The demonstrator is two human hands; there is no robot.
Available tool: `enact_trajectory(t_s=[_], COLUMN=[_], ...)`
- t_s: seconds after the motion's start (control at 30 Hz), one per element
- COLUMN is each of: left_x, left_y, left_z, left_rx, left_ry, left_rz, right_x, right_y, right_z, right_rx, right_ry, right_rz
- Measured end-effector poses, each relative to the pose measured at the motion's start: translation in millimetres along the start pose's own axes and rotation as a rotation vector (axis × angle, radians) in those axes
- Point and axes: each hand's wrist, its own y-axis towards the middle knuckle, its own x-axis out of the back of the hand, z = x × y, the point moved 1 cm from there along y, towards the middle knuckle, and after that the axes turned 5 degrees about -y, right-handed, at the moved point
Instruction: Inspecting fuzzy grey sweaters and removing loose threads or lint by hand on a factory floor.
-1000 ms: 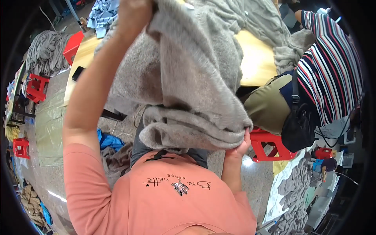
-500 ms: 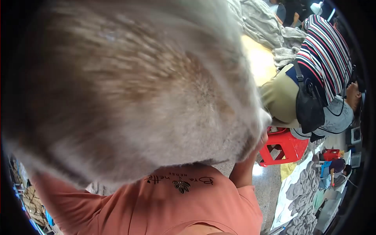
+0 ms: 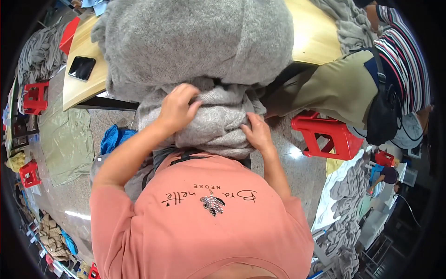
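Observation:
A bulky heap of grey fleecy fabric (image 3: 195,39) lies on the wooden table in front of me. A lighter grey fold of the fabric (image 3: 209,123) hangs over the near edge onto my lap. My left hand (image 3: 179,107) rests at the top left of that fold, thumb apart from its slightly bent fingers. At the fold's right side, my right hand (image 3: 259,132) touches the cloth with its fingers spread. Neither hand shows cloth gripped between the fingers.
On the table's left corner (image 3: 76,95) lies a black phone (image 3: 82,68). A red stool (image 3: 325,137) stands at the right, beside a person in a striped shirt (image 3: 402,51). Blue cloth (image 3: 116,138) is low at the left, near a pale plastic sheet (image 3: 67,139) on the floor.
The fabric that was raised close, blurred and filling much of the view, has come down onto the table and my lap. Both hands have come into sight on it.

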Motion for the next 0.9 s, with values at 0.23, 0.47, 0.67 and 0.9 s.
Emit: enact_trajectory(t_s=[0.23, 0.47, 0.67, 0.9], left_x=[3.4, -5.8, -6.1, -30.3], left_y=[-42.0, -49.9, -20.1, 3.3], left_z=[50.5, 51.4, 55.0, 56.3], left_rx=[0.243, -0.142, -0.034, 0.156], left_ry=[0.446, 0.39, 0.273, 0.606], left_rz=[-0.101, -0.177, -0.088, 0.102], right_x=[-11.4, -40.4, -53.7, 27.5], right_y=[43.0, 45.5, 38.8, 20.7], right_z=[10.2, -96.4, -112.0, 39.3], right_rx=[0.104, -0.439, -0.568, 0.168], right_ry=[-0.155, -0.221, 0.53, 0.598], right_rz=[0.312, -0.648, -0.303, -0.039])
